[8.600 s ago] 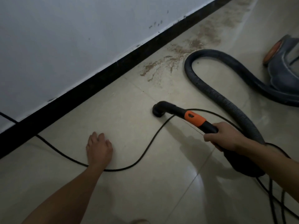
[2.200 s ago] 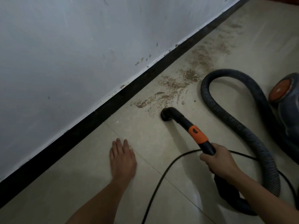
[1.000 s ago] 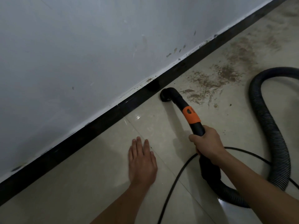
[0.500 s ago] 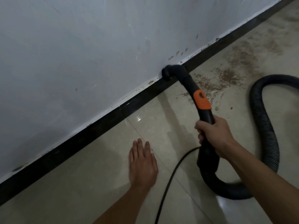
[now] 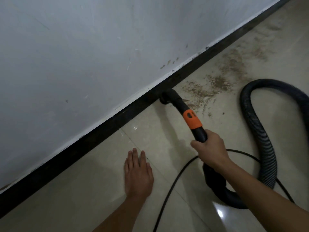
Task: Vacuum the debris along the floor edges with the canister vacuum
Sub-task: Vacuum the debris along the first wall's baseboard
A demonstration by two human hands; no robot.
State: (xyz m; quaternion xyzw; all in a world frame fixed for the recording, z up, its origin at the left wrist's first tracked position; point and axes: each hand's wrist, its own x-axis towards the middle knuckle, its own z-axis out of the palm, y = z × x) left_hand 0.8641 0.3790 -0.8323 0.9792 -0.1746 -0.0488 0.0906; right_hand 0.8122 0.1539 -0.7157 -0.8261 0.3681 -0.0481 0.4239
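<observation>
Gripping the black plastic curved handle tube (image 5: 199,134) of the vacuum, the right hand (image 5: 211,150) has its fingers wrapped round it just below one orange band (image 5: 192,119), at the centre right of the frame. The tube's bent round mouth (image 5: 165,97) sits where the glossy beige tile floor (image 5: 83,190) meets the black baseboard strip (image 5: 100,129), a little above the centre.

One dark ribbed flexible hose (image 5: 262,148) comes out from under the right forearm and makes a big loop along the right edge.

Brown grainy debris (image 5: 207,88) lies scattered on the tiles just to the right of the mouth, near the baseboard. It continues in thinner patches toward the upper right corner.

The left hand (image 5: 138,173) lies flat on the floor in the lower centre, palm down, with the fingers straight and close together, holding nothing. One thin smooth black power cord (image 5: 174,180) runs over the tiles between the two hands and passes under the right wrist.

The matte white painted wall (image 5: 75,56) fills the upper left, with small scuffs and chips near its lower edge.
</observation>
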